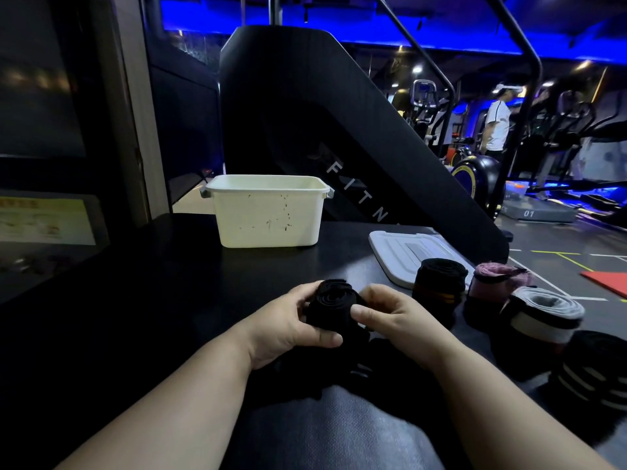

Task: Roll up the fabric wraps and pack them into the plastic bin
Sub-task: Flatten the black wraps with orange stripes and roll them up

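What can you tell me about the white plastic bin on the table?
The plastic bin is cream-white, rectangular with rounded corners and a rolled rim, with a grey handle at each end. Dark specks mark its front wall. It stands upright and uncovered on the dark table; a white lid lies flat to its right, apart. Its inside is hidden. Only the table touches it.

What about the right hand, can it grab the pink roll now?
Probably not yet: the right hand and left hand both hold the black wrap. Nothing blocks the way to the pink roll.
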